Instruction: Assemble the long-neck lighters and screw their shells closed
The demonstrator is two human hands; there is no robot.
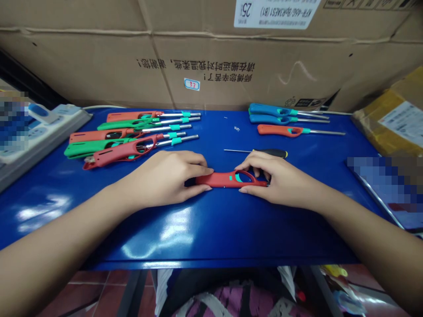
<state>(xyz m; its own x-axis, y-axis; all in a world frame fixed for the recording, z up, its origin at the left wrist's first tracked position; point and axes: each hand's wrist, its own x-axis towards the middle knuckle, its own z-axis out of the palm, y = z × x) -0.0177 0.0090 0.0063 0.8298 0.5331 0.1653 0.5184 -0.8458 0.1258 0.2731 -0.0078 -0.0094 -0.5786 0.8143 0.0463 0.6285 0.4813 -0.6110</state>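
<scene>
A red lighter body (228, 179) with a teal trigger lies flat on the blue table (211, 229) in front of me. My left hand (168, 177) grips its left end between thumb and fingers. My right hand (274, 178) pinches its right end around the trigger loop. Both hands rest on the table. The nozzle end of the lighter is hidden under my right hand.
A black-handled screwdriver (261, 152) lies just behind the hands. Several red and green long lighters (132, 134) lie at the back left; two blue ones (284, 114) and a red one (291, 130) lie at the back right. Cardboard boxes (211, 57) wall the back. A power strip (42, 127) sits at the left.
</scene>
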